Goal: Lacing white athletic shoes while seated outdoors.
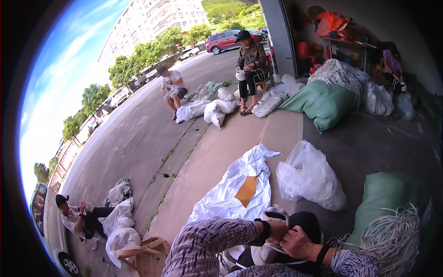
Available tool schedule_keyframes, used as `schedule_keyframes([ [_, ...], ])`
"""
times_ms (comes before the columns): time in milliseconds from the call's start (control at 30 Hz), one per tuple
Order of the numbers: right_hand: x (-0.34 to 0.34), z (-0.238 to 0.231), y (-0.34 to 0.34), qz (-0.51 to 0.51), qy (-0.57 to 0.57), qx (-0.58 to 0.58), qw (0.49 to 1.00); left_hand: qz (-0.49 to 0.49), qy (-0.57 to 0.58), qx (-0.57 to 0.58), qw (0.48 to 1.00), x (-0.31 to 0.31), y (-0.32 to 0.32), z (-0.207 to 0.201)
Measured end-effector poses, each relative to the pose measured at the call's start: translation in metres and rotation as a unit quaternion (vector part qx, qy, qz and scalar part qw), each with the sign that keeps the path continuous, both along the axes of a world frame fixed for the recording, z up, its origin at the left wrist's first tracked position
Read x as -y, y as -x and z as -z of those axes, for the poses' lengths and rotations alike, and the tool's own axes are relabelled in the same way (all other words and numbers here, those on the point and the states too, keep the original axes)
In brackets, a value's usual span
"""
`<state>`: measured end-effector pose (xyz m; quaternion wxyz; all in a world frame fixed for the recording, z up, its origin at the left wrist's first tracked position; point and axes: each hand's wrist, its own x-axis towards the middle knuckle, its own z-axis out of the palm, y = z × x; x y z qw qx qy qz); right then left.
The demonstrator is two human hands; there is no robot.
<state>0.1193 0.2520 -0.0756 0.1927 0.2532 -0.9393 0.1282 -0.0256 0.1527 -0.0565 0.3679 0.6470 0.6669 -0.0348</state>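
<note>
A pale shoe (275, 213) rests against my black-clad knee, its rounded opening facing up. My left hand (277, 229) is closed at the shoe, a black band round its wrist. Close beside it my right hand (296, 243) is closed in a pinch, with the fingertips meeting near the left hand. Whatever thin thing lies between those fingertips is too small to make out. Below both hands, more of a pale shoe (265, 255) shows on my lap, partly covered by my arms.
Ahead lie a white woven sack (226, 187) with a brown patch and a clear plastic bag (311, 177). On my right, white laces (392, 240) spill over a green sack (387, 198). A wooden stool (154, 249) stands left. Several people sit farther off among bags.
</note>
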Motion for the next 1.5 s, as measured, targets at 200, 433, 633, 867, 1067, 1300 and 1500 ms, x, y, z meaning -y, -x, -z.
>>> schedule_keyframes([
  [200,-0.004,-0.003,-0.001,0.003,-0.005,0.012,1.000,-0.073,0.073,0.035,0.994,-0.004,-0.005,-0.023],
  [433,-0.006,0.000,-0.001,-0.006,-0.009,0.009,1.000,-0.088,0.090,0.098,0.987,-0.005,0.000,-0.006],
  [633,-0.002,-0.001,-0.002,0.004,0.008,-0.005,1.000,-0.061,0.027,0.096,0.993,0.001,-0.001,0.008],
  [867,0.007,-0.007,-0.002,0.018,-0.027,-0.037,0.999,-0.031,-0.044,0.015,0.998,0.013,-0.006,-0.006],
  [1067,0.010,-0.011,0.000,0.003,-0.006,-0.022,1.000,-0.039,-0.109,0.001,0.993,0.027,-0.008,-0.005],
  [1300,0.006,-0.008,-0.003,0.012,0.026,-0.030,0.999,-0.002,-0.186,-0.070,0.980,0.042,-0.008,0.007],
  [1500,0.001,-0.016,-0.002,-0.021,0.067,-0.051,0.996,-0.421,-0.171,0.475,0.754,0.072,0.002,0.014],
])
